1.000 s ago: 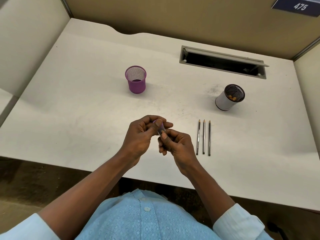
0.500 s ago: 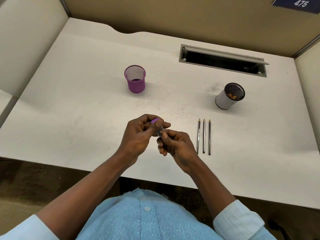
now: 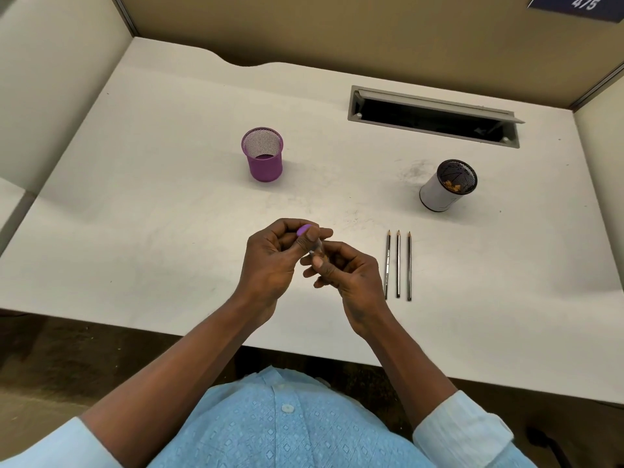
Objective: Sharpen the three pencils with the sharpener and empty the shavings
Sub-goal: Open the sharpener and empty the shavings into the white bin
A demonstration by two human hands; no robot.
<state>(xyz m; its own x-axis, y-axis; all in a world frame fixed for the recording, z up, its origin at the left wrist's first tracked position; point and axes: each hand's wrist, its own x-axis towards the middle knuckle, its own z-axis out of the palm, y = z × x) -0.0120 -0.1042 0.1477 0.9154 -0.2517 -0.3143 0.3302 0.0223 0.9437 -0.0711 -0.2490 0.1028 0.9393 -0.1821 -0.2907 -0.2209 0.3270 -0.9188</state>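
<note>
Above the near middle of the worktop (image 3: 169,231), I see the sharpener (image 3: 305,230) held off the surface between both hands. The left hand (image 3: 273,265) curls round its purple-capped end. The right hand (image 3: 351,275) pinches its clear lower end with thumb and fingertips. Just right of that hand, three pencils (image 3: 398,265) lie side by side, tips pointing away. Beyond them stands a white cup (image 3: 435,197) with brownish shavings inside. A purple mesh cup (image 3: 265,163) stands well apart to the left.

Three parallel pencils (image 3: 398,265); purple-capped sharpener (image 3: 304,230)
</note>
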